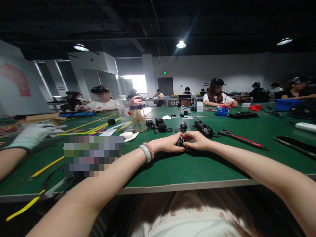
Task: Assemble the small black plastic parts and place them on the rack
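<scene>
Close together over the green table (158, 171), my left hand (168, 144) and my right hand (197, 141) both grip a small black part (180, 141). Fingers cover most of it, so its exact kind does not show. A bracelet and a hair tie circle my left wrist. Just beyond my hands lie more black pieces: a cluster (161, 126) to the left, a single one (183, 126) straight ahead, and a group (204, 129) by my right hand. Pliers with red-and-black handles (247, 141) rest to the right.
A tinted drinking bottle (138, 118) and a clear bottle (124, 113) stand left of centre. On the right are a phone (297, 145) and a blue bin (222, 111). A co-worker's gloved hand (32, 135) reaches in at left. Other people sit across the table.
</scene>
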`<control>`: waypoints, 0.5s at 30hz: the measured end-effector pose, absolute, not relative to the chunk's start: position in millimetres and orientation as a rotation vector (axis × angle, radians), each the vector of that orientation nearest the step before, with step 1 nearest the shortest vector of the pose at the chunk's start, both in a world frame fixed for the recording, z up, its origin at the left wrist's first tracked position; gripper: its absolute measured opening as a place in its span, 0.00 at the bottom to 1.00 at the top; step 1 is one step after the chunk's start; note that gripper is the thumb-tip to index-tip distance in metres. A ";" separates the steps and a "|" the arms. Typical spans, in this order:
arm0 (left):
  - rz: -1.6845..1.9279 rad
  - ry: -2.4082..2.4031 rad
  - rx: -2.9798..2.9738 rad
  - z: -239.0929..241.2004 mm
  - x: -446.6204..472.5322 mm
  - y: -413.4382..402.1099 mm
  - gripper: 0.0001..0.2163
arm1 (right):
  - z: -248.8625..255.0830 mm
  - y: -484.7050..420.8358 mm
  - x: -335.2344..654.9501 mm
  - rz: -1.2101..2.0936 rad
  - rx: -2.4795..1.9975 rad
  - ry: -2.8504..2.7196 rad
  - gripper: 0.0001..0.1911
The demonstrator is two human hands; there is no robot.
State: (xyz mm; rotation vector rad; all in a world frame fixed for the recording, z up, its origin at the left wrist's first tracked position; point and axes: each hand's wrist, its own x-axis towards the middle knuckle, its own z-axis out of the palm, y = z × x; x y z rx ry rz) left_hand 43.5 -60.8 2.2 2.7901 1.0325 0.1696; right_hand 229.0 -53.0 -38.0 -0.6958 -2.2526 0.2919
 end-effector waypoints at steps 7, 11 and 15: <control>0.176 1.011 2.808 2.6 44.3 -61.8 0.24 | -37.0 -52.8 230.3 0.287 -0.643 -2.236 0.13; 0.173 1.009 2.801 3.2 44.6 -62.5 0.24 | -37.5 -52.7 230.2 0.322 -0.663 -2.245 0.13; 0.164 1.010 2.795 3.9 44.7 -62.7 0.24 | -37.9 -52.5 229.8 0.334 -0.682 -2.257 0.13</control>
